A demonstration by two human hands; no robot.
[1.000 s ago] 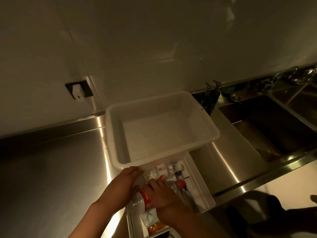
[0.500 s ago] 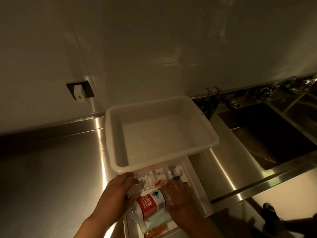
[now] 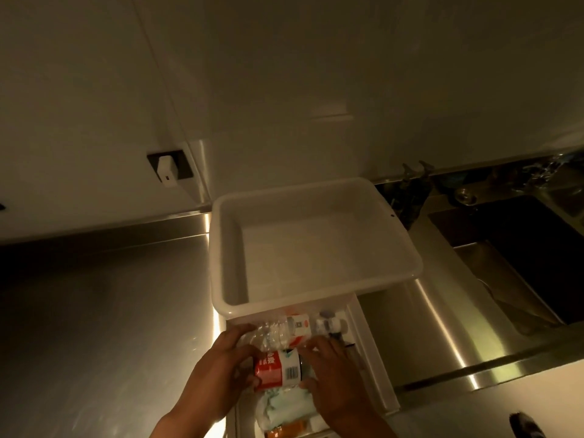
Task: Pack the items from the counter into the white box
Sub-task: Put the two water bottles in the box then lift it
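Left hand point(image 3: 218, 371) and right hand point(image 3: 335, 377), both curled around a clear plastic bottle with red-and-white label point(image 3: 278, 368), above a shallow white tray point(image 3: 373, 352) of small items. Just behind, on the steel bench point(image 3: 94, 311): empty white plastic box point(image 3: 316, 241). Far right: steel sink point(image 3: 518, 248).

Both hands on a red-labelled bottle below an empty white tub

The left hand point(image 3: 218, 377) and right hand point(image 3: 335, 384) grip a clear bottle point(image 3: 278, 368) with a red and white label, lying over a low white tray point(image 3: 369, 352) of small items; a pale green packet point(image 3: 284, 409) lies just below it; the white box point(image 3: 316, 248) stands beyond on the steel counter point(image 3: 104, 311); a sink point(image 3: 521, 248) lies to the right.
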